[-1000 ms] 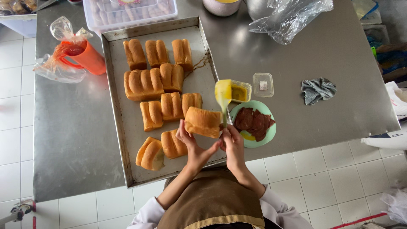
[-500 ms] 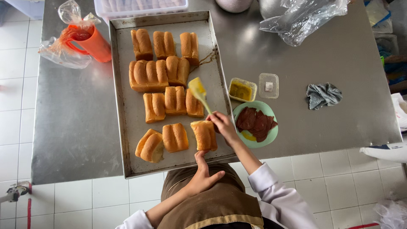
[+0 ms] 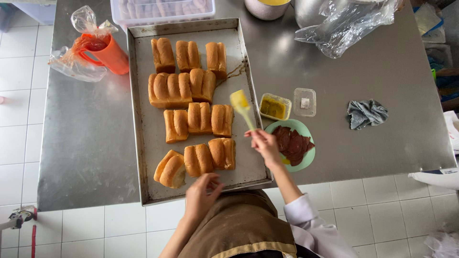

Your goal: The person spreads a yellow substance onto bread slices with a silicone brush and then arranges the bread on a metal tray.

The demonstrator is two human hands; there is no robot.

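Observation:
A metal baking tray [image 3: 143, 143] on a steel table holds several golden split buns [image 3: 198, 117]. My right hand [image 3: 264, 145] is closed on the handle of a yellow silicone brush [image 3: 240, 104], held up over the tray's right edge. My left hand [image 3: 201, 193] hangs over the tray's near edge with fingers loosely curled and nothing in it, just below a bun [image 3: 222, 153] in the front row. Right of the tray sit a small tub of yellow spread [image 3: 275, 106] and a green plate [image 3: 306, 160] of dark brown slices.
An orange jug [image 3: 107, 52] in a plastic bag stands at the back left. A small clear lidded box [image 3: 304, 102] and a grey cloth [image 3: 366, 113] lie to the right. A clear container of rolls [image 3: 162, 8], a pot and crumpled plastic [image 3: 344, 24] line the far edge.
The bun I held in both hands now lies in the tray's front row. My left hand has drawn back to the near edge; my right hand has moved right with the brush.

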